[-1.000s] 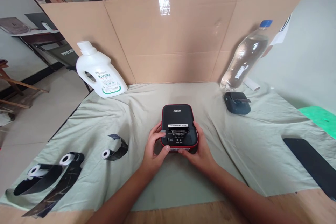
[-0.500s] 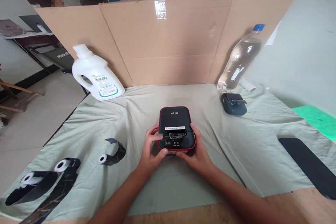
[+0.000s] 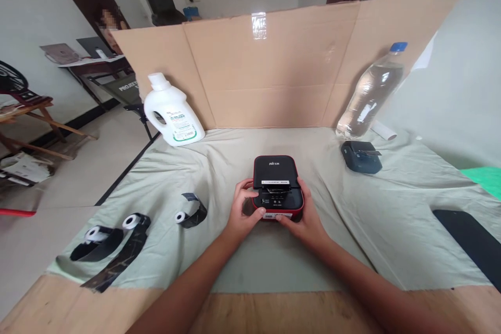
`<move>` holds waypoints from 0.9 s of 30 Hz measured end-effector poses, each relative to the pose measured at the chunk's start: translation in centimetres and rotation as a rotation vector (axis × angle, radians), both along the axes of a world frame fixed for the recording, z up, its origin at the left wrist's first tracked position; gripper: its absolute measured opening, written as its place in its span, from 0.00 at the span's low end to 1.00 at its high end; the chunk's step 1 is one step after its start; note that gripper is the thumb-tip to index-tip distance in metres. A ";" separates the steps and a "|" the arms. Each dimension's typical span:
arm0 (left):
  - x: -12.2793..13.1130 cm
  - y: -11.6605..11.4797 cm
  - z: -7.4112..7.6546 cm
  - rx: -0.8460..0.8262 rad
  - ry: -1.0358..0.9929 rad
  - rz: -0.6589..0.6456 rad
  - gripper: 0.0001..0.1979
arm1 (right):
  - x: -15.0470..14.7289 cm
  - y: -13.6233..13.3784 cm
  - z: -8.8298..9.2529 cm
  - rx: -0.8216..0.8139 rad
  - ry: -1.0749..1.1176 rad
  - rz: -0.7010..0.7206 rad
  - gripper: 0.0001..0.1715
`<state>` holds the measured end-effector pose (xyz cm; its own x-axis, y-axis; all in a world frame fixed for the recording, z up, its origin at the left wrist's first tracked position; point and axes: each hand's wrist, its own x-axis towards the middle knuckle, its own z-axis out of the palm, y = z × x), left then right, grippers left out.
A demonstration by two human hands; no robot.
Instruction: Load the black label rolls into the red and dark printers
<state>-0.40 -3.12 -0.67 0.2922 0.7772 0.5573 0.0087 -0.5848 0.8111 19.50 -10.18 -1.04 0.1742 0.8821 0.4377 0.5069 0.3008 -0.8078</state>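
Note:
A black portable printer with a red rim (image 3: 277, 169) sits in the middle of the cloth, gripped on both sides. My left hand (image 3: 245, 206) wraps its left side, with the index finger over the top edge and the thumb at the front. On the other side, my right hand (image 3: 307, 214) holds the right edge, its thumb on the white label at the front. A white strip with small print crosses the printer's top, just above a slot where dark glossy material shows. Both palms are partly hidden.
Three partly unrolled black rolls lie left: one nearer roll (image 3: 191, 214), a second roll (image 3: 135, 240), a third roll (image 3: 97, 245). A white detergent jug (image 3: 174, 115), a water bottle (image 3: 370, 99) and a smaller dark device (image 3: 360, 156) stand before a cardboard screen (image 3: 270, 78). A phone (image 3: 469, 242) lies right.
The view has turned left, shifting the scene rightward. Both hands keep their hold on the printer. Less of the dark material in its slot shows, and more of its front label is visible.

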 end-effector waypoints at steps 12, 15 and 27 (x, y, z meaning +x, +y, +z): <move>0.0 -0.5 0.4 0.108 0.055 0.105 0.12 | 0.0 0.2 0.4 0.071 -0.052 0.004 0.61; 0.0 -0.7 0.6 0.110 0.058 0.121 0.11 | -0.1 0.1 1.0 0.056 -0.055 0.012 0.60; -0.2 -1.0 0.8 0.155 0.044 0.124 0.12 | 0.3 0.0 2.0 0.012 -0.096 0.016 0.62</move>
<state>-0.62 -4.07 0.14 0.2261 0.7149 0.6617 0.1222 -0.6947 0.7088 19.79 -10.18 0.91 0.1171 0.8791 0.4620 0.5768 0.3185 -0.7522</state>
